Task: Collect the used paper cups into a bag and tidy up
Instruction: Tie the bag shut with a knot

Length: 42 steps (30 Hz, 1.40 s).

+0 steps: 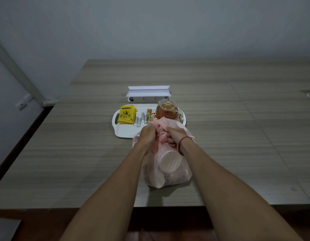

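Note:
A thin pink plastic bag (183,173) stands on the wooden table in front of me. White paper cups (169,161) show through its side, one with its round bottom facing me. My left hand (148,136) grips the gathered bag top on the left. My right hand (176,135), with a red cord around the wrist, grips the bunched plastic on the right. Both hands meet at the twisted neck of the bag, and loose pink ends stick up between them.
Just behind the bag is a white tray (123,131) with yellow tea packets (126,115), sachets and a glass teapot (167,109) of amber tea. A white power strip (148,98) lies behind it. The table's near edge (46,206) runs below my forearms.

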Motion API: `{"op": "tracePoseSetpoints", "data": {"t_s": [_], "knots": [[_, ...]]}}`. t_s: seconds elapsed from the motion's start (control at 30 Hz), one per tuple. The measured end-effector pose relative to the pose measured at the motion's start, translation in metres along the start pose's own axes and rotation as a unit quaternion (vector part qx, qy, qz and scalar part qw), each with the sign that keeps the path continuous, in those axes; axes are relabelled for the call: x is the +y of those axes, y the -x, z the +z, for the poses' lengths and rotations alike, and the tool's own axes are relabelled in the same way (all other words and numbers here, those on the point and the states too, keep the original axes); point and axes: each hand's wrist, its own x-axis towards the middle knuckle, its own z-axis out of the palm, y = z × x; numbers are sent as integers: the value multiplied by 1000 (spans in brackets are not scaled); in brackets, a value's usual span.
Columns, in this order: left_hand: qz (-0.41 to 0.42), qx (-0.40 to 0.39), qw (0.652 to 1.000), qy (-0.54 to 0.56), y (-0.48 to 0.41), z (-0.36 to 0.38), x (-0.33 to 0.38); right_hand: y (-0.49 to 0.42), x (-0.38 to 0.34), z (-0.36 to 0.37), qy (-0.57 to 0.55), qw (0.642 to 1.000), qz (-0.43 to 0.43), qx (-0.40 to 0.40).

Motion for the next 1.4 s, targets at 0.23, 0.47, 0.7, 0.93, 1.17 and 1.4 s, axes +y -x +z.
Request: {"op": "tracePoseSetpoints", "data": {"t_s": [0.23, 0.47, 0.7, 0.93, 1.17, 1.4], "knots": [[30, -15, 998, -62, -9, -6, -9, 2, -5, 0, 33, 999, 3, 36], [-42, -17, 999, 25, -16, -15, -4, 7, -8, -3, 35, 999, -13, -30], [-20, 18, 999, -47, -19, -16, -10, 8, -8, -3, 13, 995, -28, -97], [-28, 36, 998, 53, -19, -12, -10, 6, -4, 1, -15, 997, -46, -59], [-38, 47, 997, 44, -20, -14, -14, 4, 3, -1, -144, 985, -16, -93], [-22, 0, 999, 42, -18, -9, -13, 7, 1, 0, -66, 995, -69, -28]]}}
